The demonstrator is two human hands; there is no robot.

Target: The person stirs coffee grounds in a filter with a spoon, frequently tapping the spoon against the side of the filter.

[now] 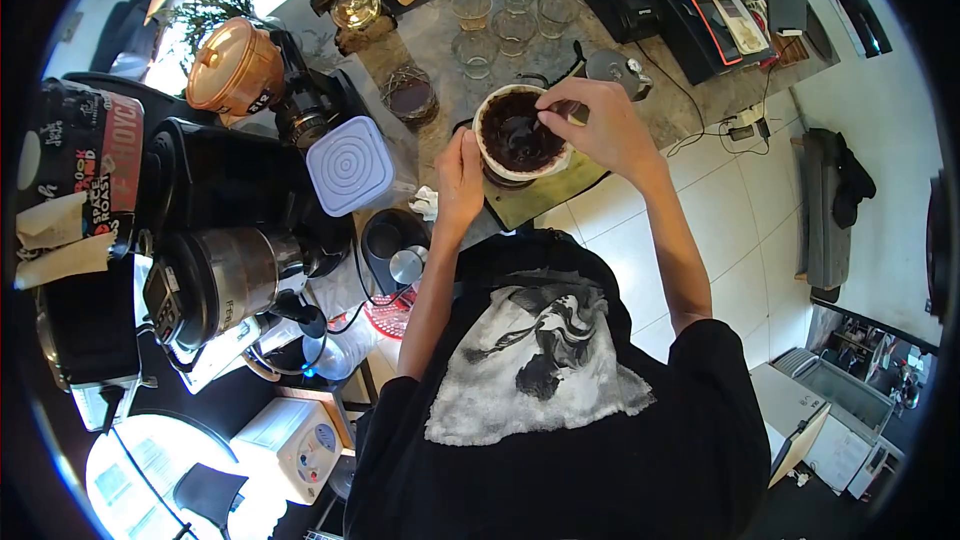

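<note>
A white dripper [479, 145] with dark wet coffee grounds [520, 130] inside stands near the counter's front edge, above a green cloth [530, 202]. My left hand [460, 175] is closed against its left side, gripping the rim. Over the right side of the opening, my right hand [597, 125] pinches something thin that reaches into the grounds, perhaps a spoon handle; most of it is hidden. A glass with dark liquid [410, 98] is to the left of the dripper.
Several clear glasses [513, 30] stand beyond the dripper, with a metal pot [612, 68] to their right. A lidded container [350, 166] and grinders [235, 275] are at left. A black printer [620, 0] and cables lie at the back right.
</note>
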